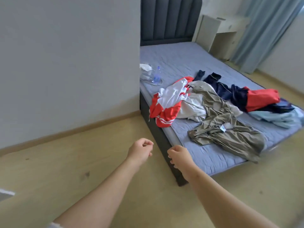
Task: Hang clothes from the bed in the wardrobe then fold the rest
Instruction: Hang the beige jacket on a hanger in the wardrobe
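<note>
Two bare hands, left [140, 151] and right [178, 157], reach over the floor [65, 170] toward the bed [172, 63], fingers loosely curled, holding nothing. Clothes [213, 106] lie heaped across the bed's near end.

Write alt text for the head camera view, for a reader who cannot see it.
A person's left hand and right hand, both loosely curled and holding nothing, reach toward a bed strewn with unfolded clothes: a red and white jacket, an olive shirt, navy and red garments. A plastic bottle lies near the wall.
</note>
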Demonstrator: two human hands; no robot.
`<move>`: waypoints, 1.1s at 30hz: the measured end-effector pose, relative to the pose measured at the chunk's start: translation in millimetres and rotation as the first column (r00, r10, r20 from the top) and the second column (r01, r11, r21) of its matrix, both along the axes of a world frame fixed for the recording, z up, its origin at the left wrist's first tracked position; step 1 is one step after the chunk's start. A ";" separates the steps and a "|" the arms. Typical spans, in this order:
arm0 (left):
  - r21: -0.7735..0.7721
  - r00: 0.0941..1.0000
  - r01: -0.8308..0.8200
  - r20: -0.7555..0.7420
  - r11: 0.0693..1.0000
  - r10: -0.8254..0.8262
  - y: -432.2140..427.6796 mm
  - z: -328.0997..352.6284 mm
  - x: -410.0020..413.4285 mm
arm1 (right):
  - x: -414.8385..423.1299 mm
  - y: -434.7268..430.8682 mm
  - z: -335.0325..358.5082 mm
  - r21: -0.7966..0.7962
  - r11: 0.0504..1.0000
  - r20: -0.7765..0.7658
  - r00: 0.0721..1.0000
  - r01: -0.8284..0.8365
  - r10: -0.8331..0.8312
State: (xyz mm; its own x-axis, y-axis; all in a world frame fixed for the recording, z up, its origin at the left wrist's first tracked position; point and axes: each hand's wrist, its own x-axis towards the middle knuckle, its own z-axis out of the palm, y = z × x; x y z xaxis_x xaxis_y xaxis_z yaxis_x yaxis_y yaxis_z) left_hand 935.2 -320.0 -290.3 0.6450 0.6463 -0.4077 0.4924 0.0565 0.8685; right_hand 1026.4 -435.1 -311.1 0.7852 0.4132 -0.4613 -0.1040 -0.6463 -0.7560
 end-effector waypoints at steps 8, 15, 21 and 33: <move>-0.043 0.982 0.176 -0.060 0.984 -0.178 -38.7 -28.3 135.0 | 103.4 -67.9 -33.7 -0.045 0.974 -0.084 0.970 0.224 -0.227; -0.069 0.952 0.295 -0.061 0.953 -0.299 -37.1 -57.7 278.6 | 227.5 -80.2 -62.2 -0.105 0.932 -0.097 0.929 0.348 -0.358; -0.066 0.907 0.403 -0.102 0.913 -0.408 -46.3 -71.4 392.1 | 323.1 -78.2 -71.0 -0.109 0.907 -0.119 0.900 0.407 -0.419; -0.031 0.916 0.315 -0.252 0.949 -0.312 -105.5 -158.1 585.5 | 529.3 -137.7 -127.3 -0.248 0.933 -0.115 0.949 0.260 -0.294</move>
State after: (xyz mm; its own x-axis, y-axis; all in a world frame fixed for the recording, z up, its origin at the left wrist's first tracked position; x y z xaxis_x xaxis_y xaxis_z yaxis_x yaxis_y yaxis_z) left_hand 1520.7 -425.5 -448.5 0.6930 0.4325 -0.5768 0.6848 -0.1447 0.7142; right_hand 1555.7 -572.8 -438.3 0.7692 0.0594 -0.6363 -0.4026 -0.7281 -0.5547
